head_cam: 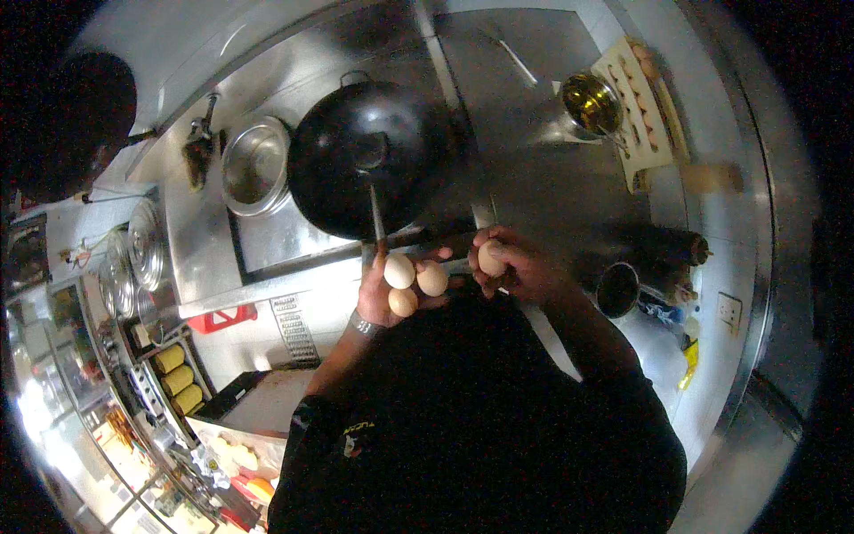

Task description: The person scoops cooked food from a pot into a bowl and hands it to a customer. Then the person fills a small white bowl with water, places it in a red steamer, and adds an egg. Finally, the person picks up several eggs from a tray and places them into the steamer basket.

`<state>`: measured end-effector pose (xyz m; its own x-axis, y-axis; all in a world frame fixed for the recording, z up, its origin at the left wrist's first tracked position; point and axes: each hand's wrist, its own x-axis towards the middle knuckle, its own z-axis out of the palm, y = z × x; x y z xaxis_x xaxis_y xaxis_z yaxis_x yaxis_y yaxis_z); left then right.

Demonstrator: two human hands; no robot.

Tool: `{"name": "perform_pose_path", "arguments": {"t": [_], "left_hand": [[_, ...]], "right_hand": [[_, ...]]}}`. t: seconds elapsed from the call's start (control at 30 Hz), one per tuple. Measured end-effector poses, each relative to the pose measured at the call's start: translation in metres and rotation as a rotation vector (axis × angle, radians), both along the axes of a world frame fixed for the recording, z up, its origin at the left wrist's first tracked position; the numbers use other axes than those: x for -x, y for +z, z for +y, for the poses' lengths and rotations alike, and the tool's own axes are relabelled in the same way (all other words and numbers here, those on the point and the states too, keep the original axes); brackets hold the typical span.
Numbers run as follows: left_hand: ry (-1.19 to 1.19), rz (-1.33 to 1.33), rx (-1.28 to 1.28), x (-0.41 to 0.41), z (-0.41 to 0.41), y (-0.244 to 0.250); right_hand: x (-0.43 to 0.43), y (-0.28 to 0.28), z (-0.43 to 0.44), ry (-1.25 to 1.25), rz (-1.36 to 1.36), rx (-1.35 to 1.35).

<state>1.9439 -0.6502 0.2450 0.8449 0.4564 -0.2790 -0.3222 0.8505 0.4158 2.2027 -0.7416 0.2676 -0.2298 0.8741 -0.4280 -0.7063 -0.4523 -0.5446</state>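
My left hand [380, 294], with a metal-banded watch at the wrist, holds three brown eggs [432, 278] grouped on the open palm. An egg [492, 258] is gripped by the fingers of my right hand [517, 263], a short way to the right of the left. Just beyond both hands sits a large black wok [333, 140] on the steel stove. A ladle [375, 203] rests in the wok, its handle reaching back to my left hand.
Left of the wok stands a steel bowl [257, 167], with a faucet [200, 130] beyond it. A container of yellow oil [590, 103] stands at the back right beside an egg tray [637, 110]. Metal lids [145, 245] lean at the left. A dark round container [617, 289] is at the right.
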Motion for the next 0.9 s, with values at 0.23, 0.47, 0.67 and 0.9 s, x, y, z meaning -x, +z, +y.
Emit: {"name": "perform_pose_path", "arguments": {"t": [0.23, 0.47, 0.67, 0.9], "left_hand": [[0.121, 0.105, 0.028, 0.008, -0.006, 0.013], [0.126, 0.133, 0.087, 0.024, -0.012, -0.009], [0.131, 0.089, 0.157, 0.019, -0.013, -0.001], [0.055, 0.161, 0.082, 0.016, -0.013, -0.003]], "right_hand": [[0.041, 0.015, 0.02, 0.205, -0.504, 0.031], [0.035, 0.006, 0.019, 0.204, -0.292, -0.047], [0.038, 0.011, 0.017, 0.201, -0.194, -0.083], [0.039, -0.001, 0.018, 0.4, -0.804, -0.338]]}}
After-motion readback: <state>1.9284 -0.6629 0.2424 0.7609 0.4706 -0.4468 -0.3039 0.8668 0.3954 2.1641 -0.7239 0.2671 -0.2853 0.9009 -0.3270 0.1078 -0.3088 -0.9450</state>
